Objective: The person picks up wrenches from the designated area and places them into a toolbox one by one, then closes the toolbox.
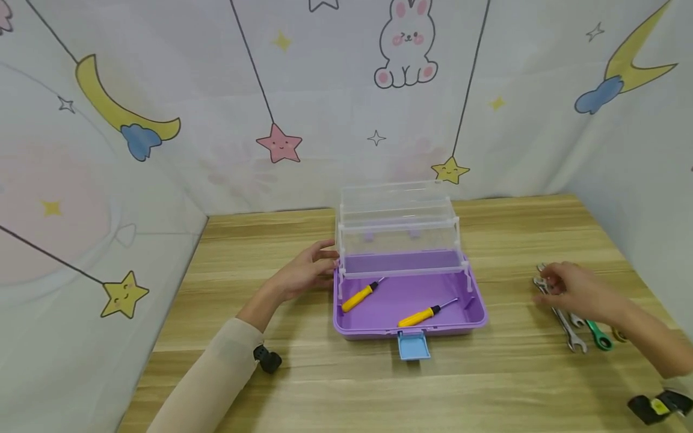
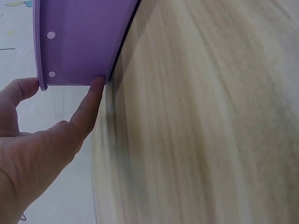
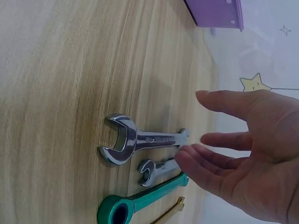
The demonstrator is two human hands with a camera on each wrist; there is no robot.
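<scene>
As the hands lie: two; left hand spread, touching the left end of the purple toolbox; right hand loosely open over the wrenches, gripping nothing.
Toolbox: one, on the table, one clear lid raised, one blue latch.
Screwdrivers: two, yellow-handled, inside.
Wrenches: four visible, right of the toolbox; two silver, one green, one gold-coloured.
Writing: marks on the larger silver shank, illegible.
</scene>
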